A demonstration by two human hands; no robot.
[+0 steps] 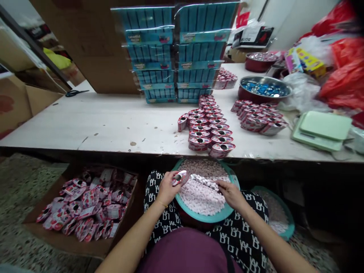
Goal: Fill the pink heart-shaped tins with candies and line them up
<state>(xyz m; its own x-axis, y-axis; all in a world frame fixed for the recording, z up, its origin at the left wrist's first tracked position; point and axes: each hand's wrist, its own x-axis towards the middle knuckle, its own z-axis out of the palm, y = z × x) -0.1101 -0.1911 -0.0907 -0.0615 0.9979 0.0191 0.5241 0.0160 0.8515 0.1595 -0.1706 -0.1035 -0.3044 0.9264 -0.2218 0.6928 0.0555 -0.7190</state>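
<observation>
My left hand (167, 187) is closed round a small oval red-and-pink pack (180, 177) with a dark round hole in its top. Between finger and thumb, my right hand (231, 194) grips the end of a narrow scoop (205, 182) heaped with small white candies. The scoop's far end points at the pack, and I cannot tell whether they touch. Both hands are above a round turquoise basin (209, 218) on my lap. Small pale candies (199, 199) lie in it, pinkish-brown at the back and white in front.
Rows of similar packs (210, 127) stand on the white table (127, 129). A cardboard box (113, 237) of loose packs sits below left. Blue boxes (176, 57) rise behind. At right are a metal bowl (264, 89), a green scale (321, 129) and another basin (290, 223).
</observation>
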